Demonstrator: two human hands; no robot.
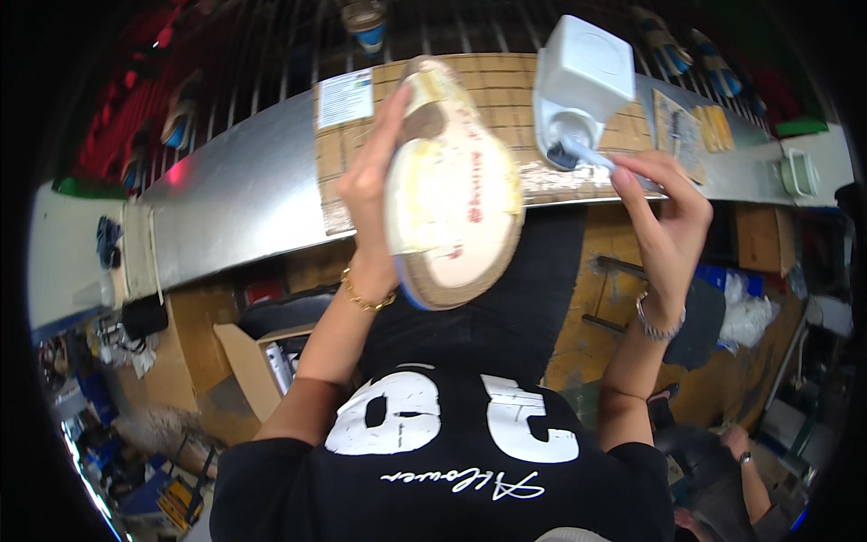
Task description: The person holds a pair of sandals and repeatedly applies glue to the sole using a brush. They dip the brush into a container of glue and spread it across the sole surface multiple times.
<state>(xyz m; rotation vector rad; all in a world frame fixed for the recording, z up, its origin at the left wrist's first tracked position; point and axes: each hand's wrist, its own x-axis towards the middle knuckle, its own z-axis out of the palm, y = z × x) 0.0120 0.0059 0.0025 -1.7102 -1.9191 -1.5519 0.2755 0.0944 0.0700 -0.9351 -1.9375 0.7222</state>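
Directly below the view, a black short-sleeved T-shirt with white print fills the lower middle. Beyond it the left hand, a gold chain bracelet at its wrist, is partly closed around the left edge of a shoe with a pale cream sole, yellowish patches, red marks and a brown rim. The fingers run fairly straight up along that edge; the rest of the grip is hidden behind it. The shoe lies just right of the left hand's palm, sole toward the view, narrower end away from the body, slightly blurred.

Well to the right of the shoe, the right hand, with a silver metal-link band at the wrist, pinches a slim pale grey-blue brush handle between thumb and bent fingers. The handle slants leftward out of this grip, its far end in the round mouth of a boxy white plastic container.

That container stands on a brown mat with dark grid lines, laid over a shiny metal bench. A white printed sheet lies at the mat's left side; yellow strips lie beyond its right side. Farther off, a blue-and-brown shoe sits at a dark rack of metal bars.
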